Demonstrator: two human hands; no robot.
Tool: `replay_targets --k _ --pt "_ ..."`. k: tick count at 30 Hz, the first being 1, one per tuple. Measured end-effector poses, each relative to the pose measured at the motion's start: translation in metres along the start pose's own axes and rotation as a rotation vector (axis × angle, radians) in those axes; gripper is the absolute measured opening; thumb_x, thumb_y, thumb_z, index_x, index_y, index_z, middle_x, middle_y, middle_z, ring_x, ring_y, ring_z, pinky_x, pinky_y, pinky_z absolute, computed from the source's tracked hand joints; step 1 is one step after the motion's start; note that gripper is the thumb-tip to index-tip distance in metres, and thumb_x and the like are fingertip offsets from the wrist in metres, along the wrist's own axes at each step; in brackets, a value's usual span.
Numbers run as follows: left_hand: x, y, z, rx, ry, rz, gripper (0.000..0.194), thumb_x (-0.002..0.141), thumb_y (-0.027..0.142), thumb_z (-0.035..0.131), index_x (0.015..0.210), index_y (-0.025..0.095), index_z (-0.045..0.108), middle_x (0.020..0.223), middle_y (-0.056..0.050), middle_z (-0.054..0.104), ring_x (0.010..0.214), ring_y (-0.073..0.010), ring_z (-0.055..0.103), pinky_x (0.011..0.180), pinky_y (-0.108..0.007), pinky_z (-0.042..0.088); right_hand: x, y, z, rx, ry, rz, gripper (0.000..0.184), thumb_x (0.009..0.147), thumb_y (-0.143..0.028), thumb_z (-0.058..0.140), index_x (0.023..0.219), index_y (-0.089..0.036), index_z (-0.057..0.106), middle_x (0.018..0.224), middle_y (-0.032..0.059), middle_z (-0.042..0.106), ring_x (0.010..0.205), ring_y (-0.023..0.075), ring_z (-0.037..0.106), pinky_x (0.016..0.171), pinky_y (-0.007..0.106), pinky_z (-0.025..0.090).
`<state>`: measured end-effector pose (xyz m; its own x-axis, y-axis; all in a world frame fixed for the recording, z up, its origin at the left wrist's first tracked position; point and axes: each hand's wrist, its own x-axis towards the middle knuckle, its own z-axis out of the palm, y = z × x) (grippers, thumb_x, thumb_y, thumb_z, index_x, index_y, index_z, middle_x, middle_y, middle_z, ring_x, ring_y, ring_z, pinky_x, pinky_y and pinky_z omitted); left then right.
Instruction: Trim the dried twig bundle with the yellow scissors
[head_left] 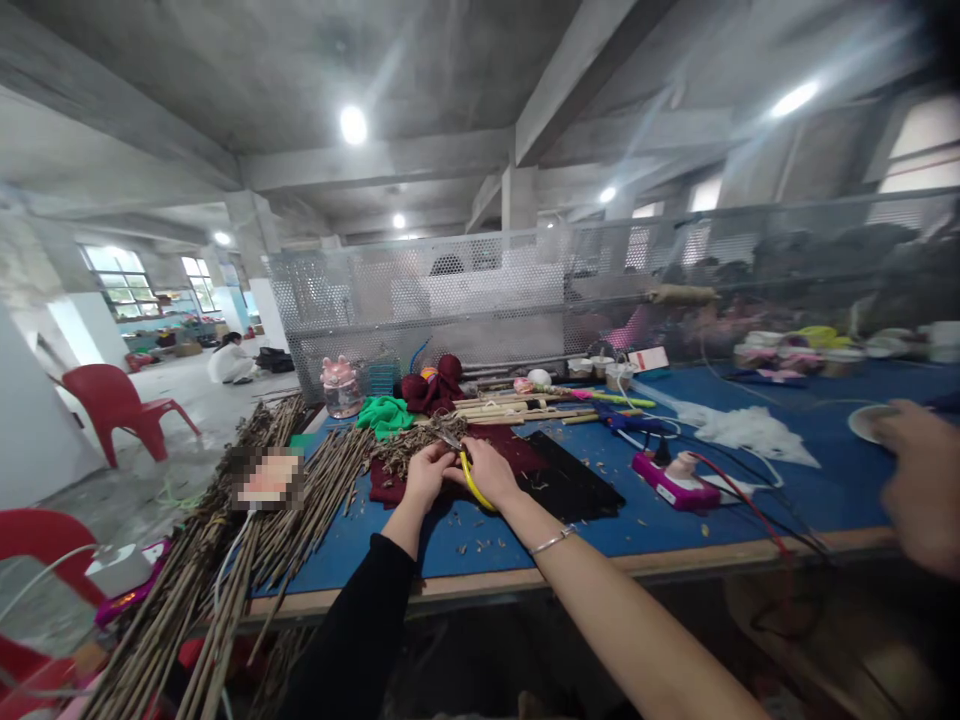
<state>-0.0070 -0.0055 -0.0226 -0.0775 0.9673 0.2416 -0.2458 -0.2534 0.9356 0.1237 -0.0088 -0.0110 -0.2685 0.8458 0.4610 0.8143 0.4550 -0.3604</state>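
Observation:
My right hand (489, 472) is closed on scissors with yellow handles (472, 484). Their blades point away from me, toward a tangle of brown dried plant (401, 447) with curled heads. Close beside the scissors, my left hand (427, 474) is pinched on part of the dried plant; its fingertips are partly hidden. Under both hands lies dark red cloth (517, 450), with black cloth (574, 475) to its right. Long dried stalks (319, 490) lie to the left of my hands. Small plant scraps are scattered on the blue table (450, 550).
Green cloth (385, 416), dark red yarn (448, 375) and wooden sticks (510, 407) lie beyond my hands. A purple power strip (675, 488) with cables sits right. Another person's blurred hand (919, 480) holds a white bowl (866, 423). A red chair (120, 400) stands left.

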Motion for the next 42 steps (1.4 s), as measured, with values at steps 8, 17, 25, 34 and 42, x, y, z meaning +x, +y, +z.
replay_targets --k 8,17,25,34,42 --pt "0.0014 -0.0005 0.0001 -0.066 -0.03 -0.05 0.04 0.053 0.028 0.075 0.089 0.012 0.066 0.077 -0.005 0.068 0.064 -0.0127 0.06 0.061 -0.023 0.045 0.0011 0.0008 -0.0015 0.028 -0.03 0.03 0.043 0.074 -0.059 0.052 0.097 -0.022 0.053 0.089 0.0053 0.062 0.083 0.0186 0.059 0.068 0.025 0.037" --pt "0.0056 -0.0005 -0.001 -0.023 0.106 -0.061 0.03 0.055 0.024 0.074 0.08 0.012 0.061 0.063 -0.003 0.064 0.059 -0.0123 0.061 0.058 -0.023 0.046 -0.0002 -0.0014 -0.0023 -0.03 -0.02 0.027 0.048 0.072 -0.063 0.051 0.098 -0.022 0.052 0.092 0.0064 0.061 0.087 0.0209 0.059 0.068 0.026 0.037" --pt "0.0035 0.0004 0.0007 -0.003 0.078 -0.074 0.025 0.054 0.026 0.073 0.072 0.012 0.063 0.065 -0.004 0.066 0.06 -0.0129 0.061 0.059 -0.024 0.046 -0.0008 -0.0005 -0.0022 -0.015 -0.02 0.015 0.047 0.073 -0.061 0.052 0.097 -0.022 0.052 0.092 0.0061 0.06 0.086 0.0191 0.058 0.069 0.026 0.037" --pt "0.0037 0.0004 -0.0008 -0.029 0.122 -0.086 0.029 0.055 0.027 0.073 0.077 0.011 0.063 0.069 -0.006 0.066 0.058 -0.0119 0.06 0.057 -0.024 0.046 -0.0007 0.0027 0.0017 0.007 -0.056 0.06 0.045 0.075 -0.063 0.047 0.097 -0.024 0.055 0.087 0.0055 0.064 0.083 0.0204 0.061 0.063 0.025 0.037" --pt "0.004 0.0027 -0.0002 -0.061 0.132 -0.101 0.026 0.054 0.025 0.072 0.074 0.011 0.062 0.067 -0.004 0.065 0.056 -0.0088 0.057 0.054 -0.02 0.044 -0.0014 -0.0009 -0.0015 -0.058 -0.051 0.023 0.053 0.072 -0.065 0.049 0.102 -0.022 0.051 0.096 0.0079 0.061 0.091 0.0212 0.058 0.07 0.027 0.038"
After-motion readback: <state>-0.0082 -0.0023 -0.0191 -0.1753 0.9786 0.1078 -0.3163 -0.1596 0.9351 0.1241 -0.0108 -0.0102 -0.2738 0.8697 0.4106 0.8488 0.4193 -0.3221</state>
